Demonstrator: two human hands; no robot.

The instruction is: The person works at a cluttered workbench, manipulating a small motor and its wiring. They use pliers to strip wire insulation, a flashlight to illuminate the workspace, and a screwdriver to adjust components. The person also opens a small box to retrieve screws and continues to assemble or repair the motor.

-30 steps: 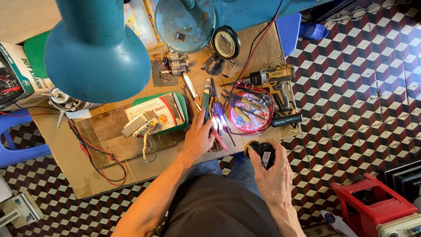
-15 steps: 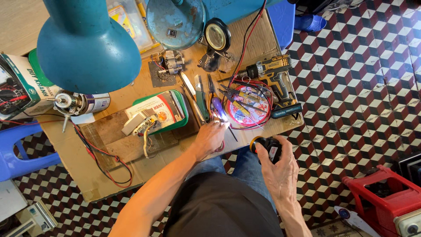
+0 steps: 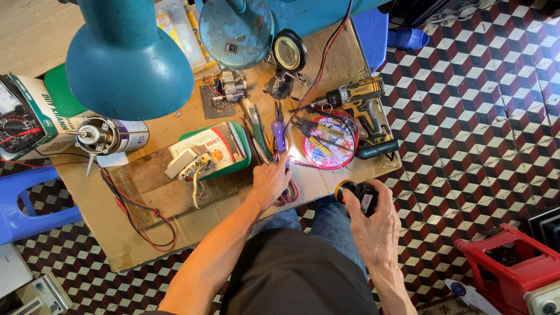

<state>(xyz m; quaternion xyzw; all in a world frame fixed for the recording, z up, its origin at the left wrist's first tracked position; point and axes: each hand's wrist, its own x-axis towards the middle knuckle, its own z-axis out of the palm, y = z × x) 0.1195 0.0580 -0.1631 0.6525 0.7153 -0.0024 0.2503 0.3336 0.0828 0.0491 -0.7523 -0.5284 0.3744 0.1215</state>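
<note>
two hands were busy at the brown cardboard worktop (image 3: 326,58). the left hand (image 3: 271,182) lay flat with loose fingers, touching the purple-handled tool (image 3: 279,133) beside the round red tin (image 3: 328,143). the right hand (image 3: 376,224) gripped a small black and orange torch (image 3: 357,192) off the worktop's edge.

Bright, even daylight — sharp focus, one white glare spot by the left hand's fingers (image 3: 284,162).

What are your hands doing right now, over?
Left hand reaching among tools, fingertips by the purple-handled tool. Right hand gripping a black and orange flashlight. Red wires lie under the left hand.
</note>
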